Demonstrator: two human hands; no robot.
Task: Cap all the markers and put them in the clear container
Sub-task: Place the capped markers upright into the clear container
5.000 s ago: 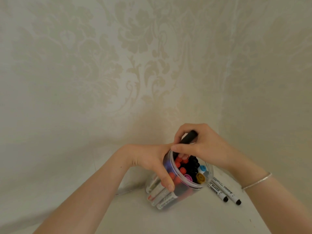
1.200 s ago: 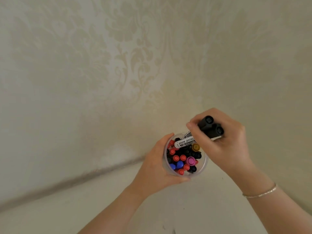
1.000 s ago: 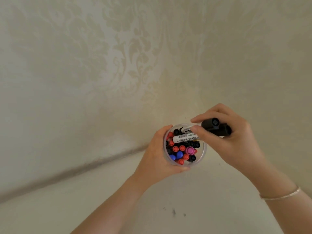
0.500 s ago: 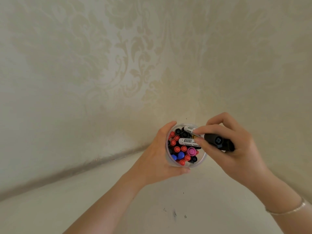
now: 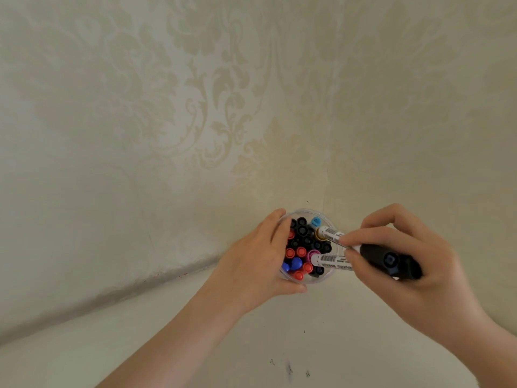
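Two white whiteboard markers with black caps (image 5: 333, 249) are held as a pair in the right hand (image 5: 405, 264), thumb and fingers curled round their capped ends. Their white barrels slope away from the grip, down and leftward, with the far ends already inside the mouth of the clear container (image 5: 334, 275). The lower barrel lies across the near part of the rim; the upper one enters toward the far side, beside a gold cap and a light-blue cap (image 5: 316, 220). The container stands full of capped markers, ends up: black, red, blue and one magenta. The left hand (image 5: 257, 264) wraps the container's left wall, thumb at the far rim, fingertips under the near edge, steadying it.

Step in hand, as judged: loading the last pair into the container. Both markers appear capped, though the second cap is partly hidden behind the first. The next move calls for tipping the pair more upright, finding a gap among the packed caps, then opening the grip so the barrels slide down without jamming on the rim.

Compared with half a second ago, the barrels reach further into the opening and sit lower, and the right hand has dropped slightly. Five seconds ago two markers lay on the surface beside the container; no loose markers show there now.
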